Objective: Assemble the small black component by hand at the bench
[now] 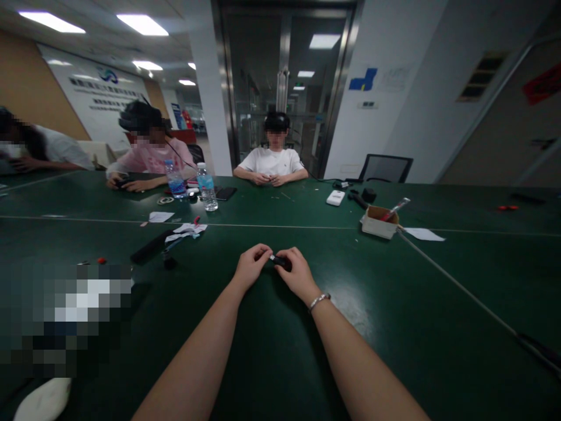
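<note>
A small dark cylindrical object (279,261) with a silvery left end lies between my hands, just above the green table (272,351). My right hand (298,272) is closed round its dark right part, and a bracelet shows at that wrist. The fingers of my left hand (253,264) are pinched together at the silvery end; whether they grip that end or a tiny part by it is too small to tell.
Left of my hands lie a black rod-like item (151,247), crumpled papers (186,231) and two water bottles (207,188). A small box (379,222) stands at the right. Several people sit around the table.
</note>
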The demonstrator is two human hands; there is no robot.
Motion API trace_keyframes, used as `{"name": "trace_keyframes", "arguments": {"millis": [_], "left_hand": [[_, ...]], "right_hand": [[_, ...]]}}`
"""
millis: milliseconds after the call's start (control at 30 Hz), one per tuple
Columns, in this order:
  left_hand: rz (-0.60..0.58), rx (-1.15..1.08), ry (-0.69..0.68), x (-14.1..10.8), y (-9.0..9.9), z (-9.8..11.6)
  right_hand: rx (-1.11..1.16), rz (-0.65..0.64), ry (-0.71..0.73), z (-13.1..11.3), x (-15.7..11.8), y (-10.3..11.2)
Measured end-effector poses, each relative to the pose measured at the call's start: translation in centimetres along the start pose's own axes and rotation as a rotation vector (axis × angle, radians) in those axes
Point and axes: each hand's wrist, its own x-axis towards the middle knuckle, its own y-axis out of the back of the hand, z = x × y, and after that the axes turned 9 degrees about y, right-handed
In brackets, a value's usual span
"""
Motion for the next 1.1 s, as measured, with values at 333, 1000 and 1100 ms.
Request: {"name": "trace_keyframes", "arguments": {"millis": [333, 1000, 1100], "left_hand": [[-0.053, -0.021, 0.032, 0.13, 0.08, -0.33], [-0.064, 0.01, 0.04, 0.34, 0.12, -0.49], [-0.048, 0.026, -0.001, 0.43, 0.07, -0.72]], "right_hand": [[-0.026, 0.003, -0.016, 0.29, 0.12, -0.05], [-0.1, -0.028, -0.014, 0.73, 0.18, -0.26], [-0.102, -0.026, -0.011, 0.88, 0.16, -0.31]]}}
